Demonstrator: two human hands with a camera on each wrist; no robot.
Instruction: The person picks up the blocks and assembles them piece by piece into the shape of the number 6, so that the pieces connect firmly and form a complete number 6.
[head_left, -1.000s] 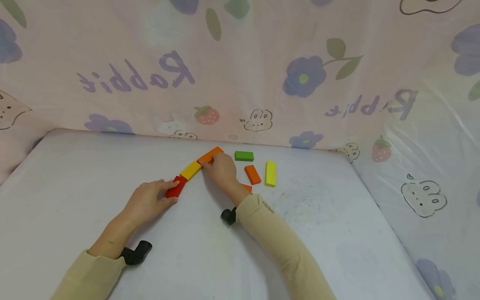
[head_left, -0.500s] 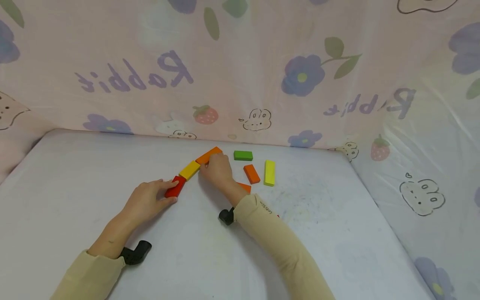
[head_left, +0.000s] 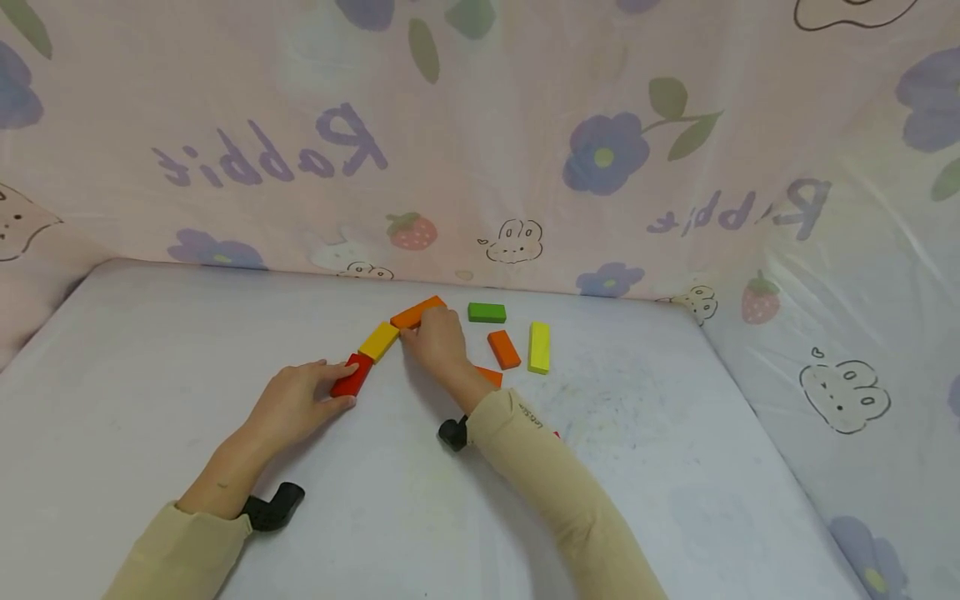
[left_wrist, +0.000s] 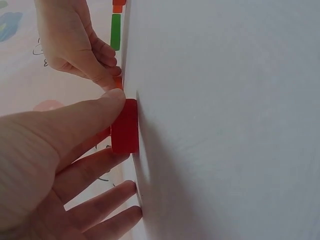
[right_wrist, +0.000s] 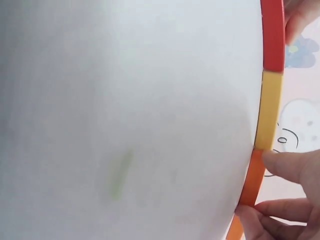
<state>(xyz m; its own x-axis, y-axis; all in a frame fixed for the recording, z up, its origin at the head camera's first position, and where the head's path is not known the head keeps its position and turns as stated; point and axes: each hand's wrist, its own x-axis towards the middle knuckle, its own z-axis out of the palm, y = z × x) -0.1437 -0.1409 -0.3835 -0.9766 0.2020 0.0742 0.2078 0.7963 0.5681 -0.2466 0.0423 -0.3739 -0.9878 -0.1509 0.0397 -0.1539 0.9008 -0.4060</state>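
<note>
Three blocks lie end to end in a slightly bent row on the white table: a red block [head_left: 351,376], a yellow block [head_left: 379,342] and an orange block [head_left: 417,312]. My left hand [head_left: 294,406] grips the red block, thumb at one end and a finger at the other, as the left wrist view shows. At the far end of the row my right hand [head_left: 438,342] pinches the orange block [right_wrist: 253,177]; in the right wrist view its thumb sits near the joint with the yellow block [right_wrist: 269,110]. The right fingers partly cover the orange block in the head view.
Right of the row lie a green block [head_left: 487,312], a tilted orange-red block [head_left: 503,349] and a long yellow-green block [head_left: 538,347]. Another orange block [head_left: 492,377] is partly hidden behind my right wrist. A printed curtain [head_left: 480,150] hangs behind the table.
My right forearm has shifted slightly left, and a small red bit now shows beside the sleeve. The left hand and the row of blocks look the same.
</note>
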